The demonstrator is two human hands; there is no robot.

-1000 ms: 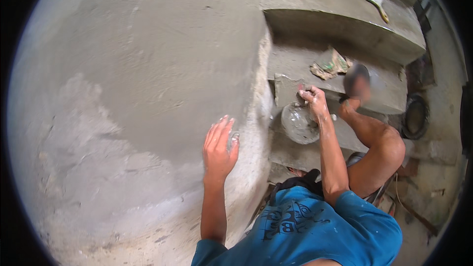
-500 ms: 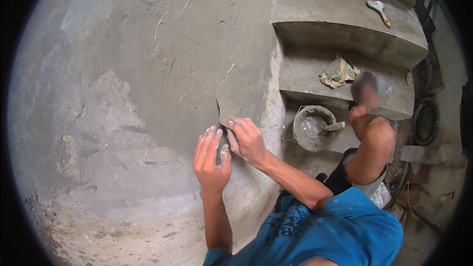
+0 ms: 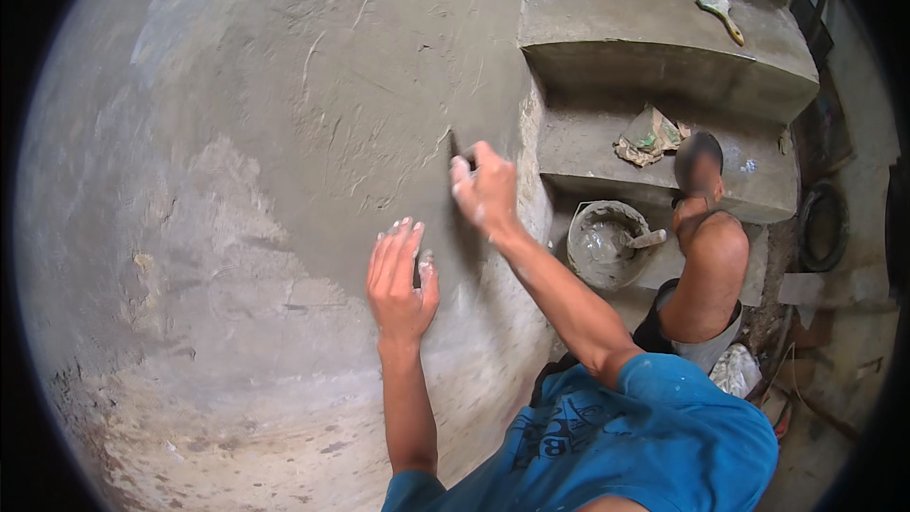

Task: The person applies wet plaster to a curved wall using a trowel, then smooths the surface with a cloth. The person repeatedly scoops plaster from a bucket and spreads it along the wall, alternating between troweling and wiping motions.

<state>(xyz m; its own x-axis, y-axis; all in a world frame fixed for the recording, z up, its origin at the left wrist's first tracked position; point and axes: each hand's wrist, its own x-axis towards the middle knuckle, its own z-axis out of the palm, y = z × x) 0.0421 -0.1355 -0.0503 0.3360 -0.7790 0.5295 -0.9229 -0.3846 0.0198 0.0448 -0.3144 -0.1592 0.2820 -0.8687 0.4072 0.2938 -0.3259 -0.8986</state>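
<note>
A rough plastered wall (image 3: pixel 237 341) fills the left and middle of the view, darker and smoother grey across its upper middle, paler, patchy and mottled below; to its right climbs a concrete staircase (image 3: pixel 664 66), its treads dusty and grey; at the lower edge is the person's blue T-shirt (image 3: pixel 664 431), dark print on its front; beyond it a bare bent leg (image 3: pixel 709 275) shows, its foot blurred near the steps; a bucket (image 3: pixel 601 274) stands low on the stairs, between the wall and the leg, with wet grey mix (image 3: pixel 597 245) inside; a black ring-shaped object (image 3: pixel 806 237) sits at the far right.

The right hand (image 3: pixel 490 192) is raised at the wall near its right-hand edge, closed and pinching a tool; the left hand (image 3: pixel 398 284) is lower and to the left, fingers extended together and thumb apart, a dark gap between them; whether it holds anything cannot be told; a crumpled paper bag (image 3: pixel 649 136) lies on the step above the bucket; a paintbrush (image 3: pixel 722 19) rests one step higher; a pale handle (image 3: pixel 648 240) leans over the bucket's right rim; smallest is the thin blade (image 3: pixel 453 143) at the right fingertips, seen nearly edge-on against the wall, mostly hidden by the hand.
</note>
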